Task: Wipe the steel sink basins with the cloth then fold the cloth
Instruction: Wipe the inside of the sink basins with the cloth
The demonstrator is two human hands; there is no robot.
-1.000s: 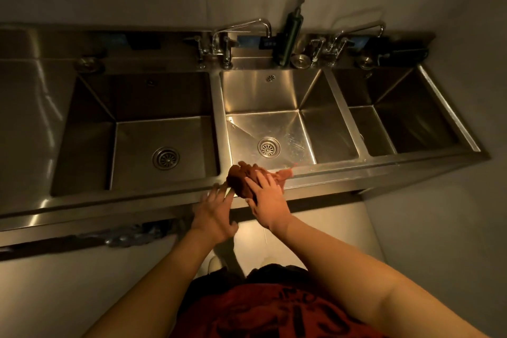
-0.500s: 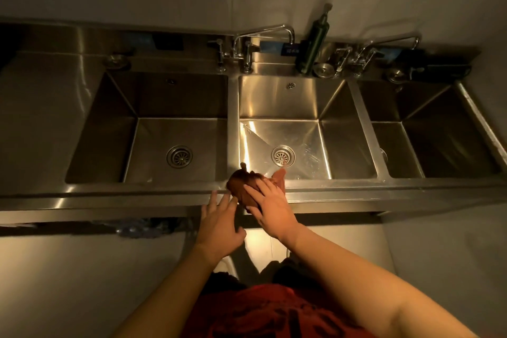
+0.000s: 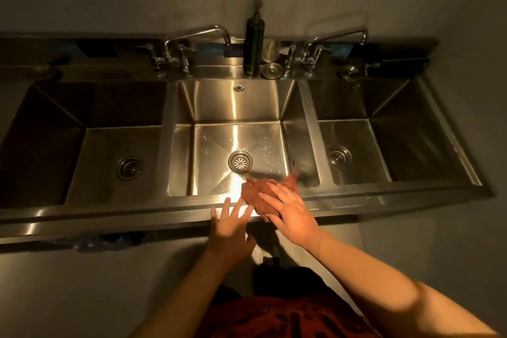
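- cloth [image 3: 262, 192]: reddish-brown, bunched up, lying on the front rim [image 3: 164, 207] of the steel sink, at the near edge of the middle basin [image 3: 238, 134]; one corner sticks up over the basin's near right side
- right hand [image 3: 290, 217]: laid flat on top of the cloth, fingers straight and slightly spread, pointing up-left; cloth shows past the fingertips and on the left of the hand, the rest is hidden under the palm
- left hand [image 3: 229, 223]: just beside the cloth on its left, fingers spread and straight, tips over the front rim; cannot tell whether they touch the rim or the cloth, nothing held
- left basin [image 3: 90, 129] and right basin [image 3: 384, 129]: on either side of the middle one, each with a round drain in the floor
- two taps [image 3: 197, 44] on the back ledge, a dark soap pump bottle [image 3: 253, 44] standing upright between them
- person's red shirt [image 3: 285, 318] at the bottom edge of the view
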